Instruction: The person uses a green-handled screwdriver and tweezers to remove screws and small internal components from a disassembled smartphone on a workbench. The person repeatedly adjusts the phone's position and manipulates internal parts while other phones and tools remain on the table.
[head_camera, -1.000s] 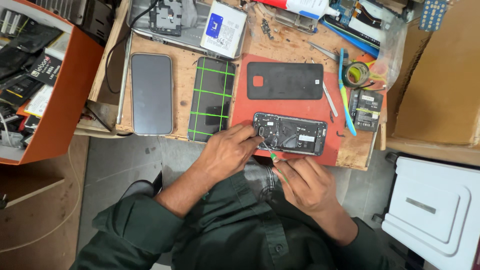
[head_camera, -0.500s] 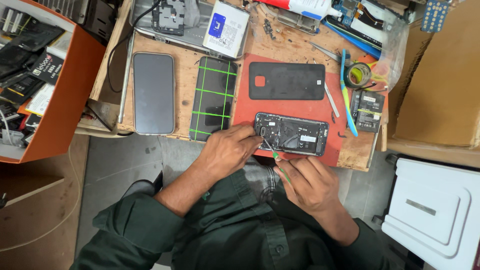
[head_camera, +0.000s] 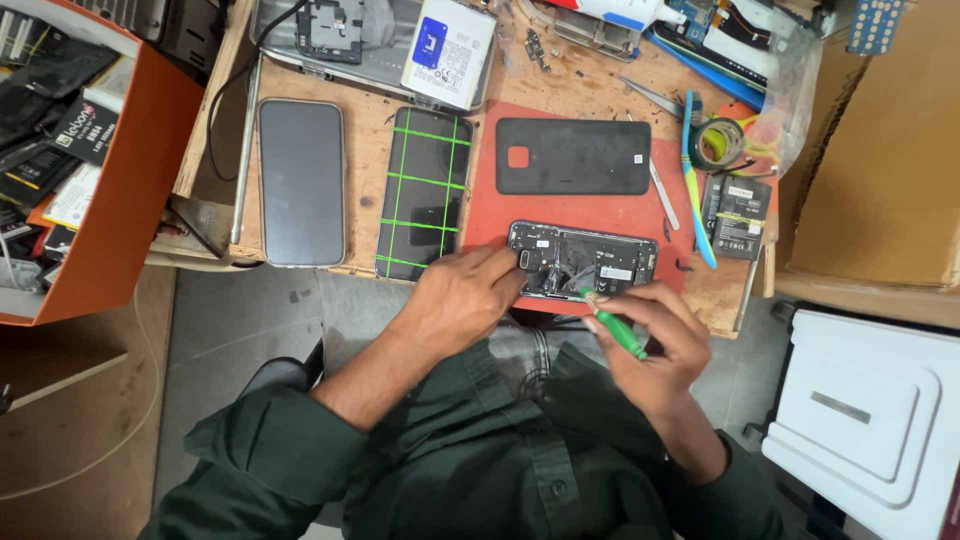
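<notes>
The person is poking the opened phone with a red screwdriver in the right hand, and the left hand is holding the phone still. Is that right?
Nearly. The head view shows the screwdriver is green, not red. The rest holds: the right hand has it, tip at the opened phone, while the left hand steadies the phone.

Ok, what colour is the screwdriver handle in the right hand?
Green, in the head view: the screwdriver in the right hand.
</notes>
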